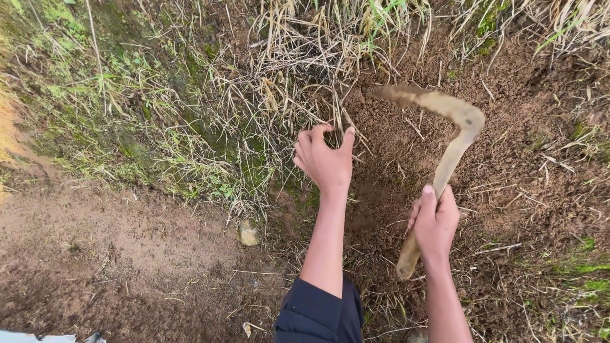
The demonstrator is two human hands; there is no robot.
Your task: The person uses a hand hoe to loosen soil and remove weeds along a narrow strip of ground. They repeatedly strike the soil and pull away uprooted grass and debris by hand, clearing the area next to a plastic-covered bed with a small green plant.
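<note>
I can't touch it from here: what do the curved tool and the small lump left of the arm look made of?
The curved tool in the right hand looks like wood or soil-caked metal: tan, matte, no visible shine; which one is unclear. The small lump looks like stone: pale, rounded, dull, lying on brown soil.

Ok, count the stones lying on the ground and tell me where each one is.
1 clear stone: pale, on bare soil left of the left hand's forearm, below the grass. A second may sit at the bottom edge beside the right forearm; others may hide under straw.

Outdoor field plot: bare soil [127, 254] w/ dry grass [286, 57] (mossy bank).
</note>
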